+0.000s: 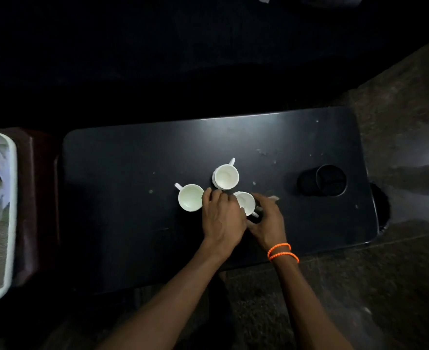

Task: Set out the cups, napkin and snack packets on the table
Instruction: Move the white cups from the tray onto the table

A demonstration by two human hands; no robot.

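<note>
Three white cups stand close together in the middle of the dark table (122, 173). The left cup (190, 197) has its handle pointing up-left. The far cup (226, 177) has its handle pointing away from me. The near-right cup (245, 203) sits between my hands, its handle pointing down-right. My left hand (222, 218) rests against that cup's left side, fingers between it and the left cup. My right hand (267, 219), with orange bead bracelets on the wrist, curls around its right side at the handle. No napkin or snack packets can be made out on the table.
A white tray (11, 215) with a leaf pattern sits on a reddish stand at the far left. A round recessed cup holder (330, 180) is set in the table's right part. Small crumbs dot the tabletop. Dim floor lies to the right and below.
</note>
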